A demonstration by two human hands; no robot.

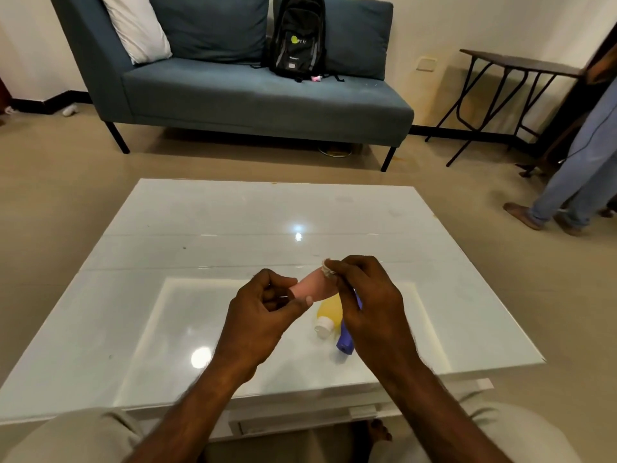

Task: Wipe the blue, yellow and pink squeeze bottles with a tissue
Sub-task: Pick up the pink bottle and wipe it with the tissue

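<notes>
My left hand [263,305] holds one end of the pink squeeze bottle [312,287] above the table, the bottle lying roughly level between both hands. My right hand [364,295] pinches a small crumpled tissue [327,270] against the bottle's far right end. Below them the yellow squeeze bottle [329,312] with a white cap lies on the white glass table [167,262]. The blue squeeze bottle [345,340] lies beside it to the right, mostly hidden behind my right hand.
A blue sofa [253,95] with a black backpack [297,38] and a white pillow [137,28] stands beyond the table. A dark folding side table [514,88] is at the back right. Another person's legs [574,182] stand at the right edge.
</notes>
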